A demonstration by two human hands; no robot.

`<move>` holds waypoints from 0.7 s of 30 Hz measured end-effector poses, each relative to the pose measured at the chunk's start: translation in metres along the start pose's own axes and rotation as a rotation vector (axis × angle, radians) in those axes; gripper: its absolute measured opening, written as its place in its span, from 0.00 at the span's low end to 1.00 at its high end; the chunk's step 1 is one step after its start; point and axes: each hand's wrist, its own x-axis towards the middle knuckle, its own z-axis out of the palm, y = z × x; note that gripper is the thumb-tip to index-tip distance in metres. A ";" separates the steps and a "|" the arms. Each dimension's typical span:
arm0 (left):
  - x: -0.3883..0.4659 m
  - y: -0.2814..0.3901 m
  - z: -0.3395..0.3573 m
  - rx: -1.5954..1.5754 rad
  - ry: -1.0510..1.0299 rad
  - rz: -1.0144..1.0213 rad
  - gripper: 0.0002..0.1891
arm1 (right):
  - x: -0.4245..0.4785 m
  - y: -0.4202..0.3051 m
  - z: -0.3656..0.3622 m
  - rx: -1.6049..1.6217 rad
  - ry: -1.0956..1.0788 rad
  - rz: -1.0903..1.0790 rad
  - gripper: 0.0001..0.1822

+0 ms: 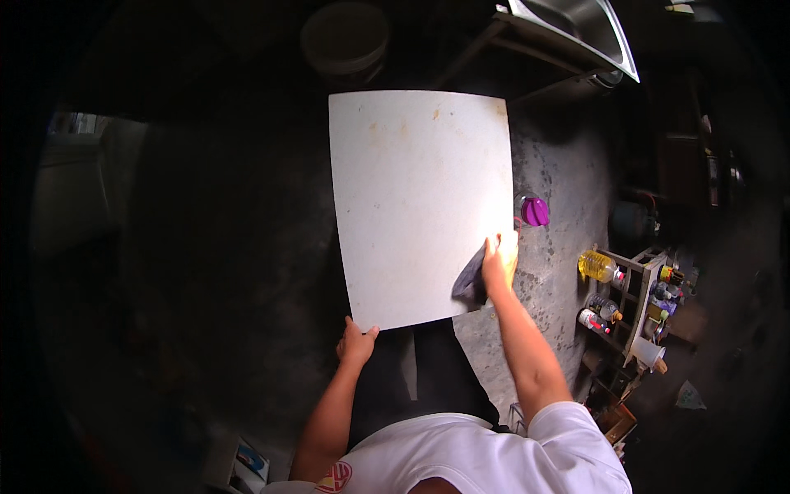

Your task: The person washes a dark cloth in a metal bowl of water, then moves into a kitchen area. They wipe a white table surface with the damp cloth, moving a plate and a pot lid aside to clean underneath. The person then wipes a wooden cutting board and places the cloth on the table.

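Observation:
A large white rectangular board (pixel 419 197) with a few brownish stains lies before me. My left hand (pixel 358 341) grips its near left corner, thumb on top. At the right edge, my right hand (pixel 501 262) holds a dark grey cloth (pixel 471 278), part of which rests on the board's surface. The fingertips of the right hand are at the board's edge, in bright light. What supports the board is hidden beneath it.
A purple-lidded container (pixel 534 211) stands on the concrete floor right of the board. Further right is a rack (pixel 639 312) with bottles. A steel sink (pixel 580 28) is at the upper right; a lidded bucket (pixel 344 40) stands beyond the board.

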 end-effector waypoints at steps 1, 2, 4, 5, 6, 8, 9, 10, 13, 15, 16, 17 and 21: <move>-0.004 -0.002 -0.002 -0.008 0.014 -0.007 0.44 | -0.002 -0.007 0.003 0.021 0.000 0.044 0.12; -0.004 0.003 -0.001 -0.011 0.009 0.004 0.44 | -0.026 0.023 0.023 0.034 0.091 -0.134 0.11; -0.004 0.001 -0.003 0.017 -0.005 -0.011 0.44 | -0.068 0.016 0.032 -0.022 0.038 -0.336 0.09; -0.004 -0.002 -0.004 0.031 -0.009 -0.022 0.44 | -0.076 0.007 0.029 -0.023 -0.058 -0.321 0.09; -0.005 -0.007 -0.004 0.037 -0.002 -0.024 0.44 | -0.065 0.004 0.027 -0.048 -0.075 -0.396 0.09; -0.002 -0.012 0.000 0.043 0.017 -0.011 0.44 | -0.007 0.002 0.021 -0.044 -0.065 -0.470 0.08; -0.003 -0.016 0.000 0.032 0.012 -0.030 0.45 | 0.014 -0.041 0.000 0.111 -0.123 -0.121 0.07; 0.003 -0.005 0.003 0.030 -0.014 -0.007 0.45 | 0.063 -0.017 0.002 0.214 0.287 -0.230 0.09; 0.006 -0.002 0.001 0.083 -0.019 0.002 0.46 | 0.067 -0.018 -0.013 -0.091 0.278 -0.394 0.27; 0.000 0.004 -0.014 0.124 -0.063 -0.005 0.47 | 0.006 -0.003 -0.001 -0.049 0.182 -0.536 0.40; -0.002 0.009 -0.023 0.134 0.013 0.055 0.49 | -0.024 0.008 0.011 -0.027 0.111 -0.496 0.44; -0.002 0.015 -0.030 0.147 0.083 0.119 0.50 | -0.047 0.016 0.021 -0.011 0.043 -0.449 0.50; -0.011 0.059 -0.067 0.183 0.211 0.209 0.56 | -0.063 -0.003 0.024 -0.146 -0.076 -0.557 0.48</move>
